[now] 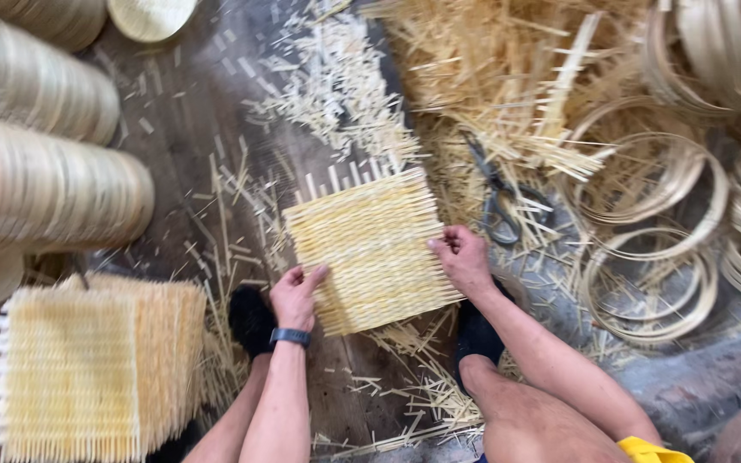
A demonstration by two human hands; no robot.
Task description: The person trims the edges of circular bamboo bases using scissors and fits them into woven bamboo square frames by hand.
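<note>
From my head view, my left hand (295,296) and right hand (462,257) grasp opposite edges of the woven bamboo mat (372,249), lying mid-floor (182,129). Scissors (497,197), blurred, seem to lie just right of it among loose strips (345,86).

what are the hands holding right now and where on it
Both hands, left and right, grip the square woven pale bamboo mat by its opposite side edges.

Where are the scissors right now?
The scissors lie on the floor just above the right hand, right of the woven mat, beside bamboo hoops.
</note>
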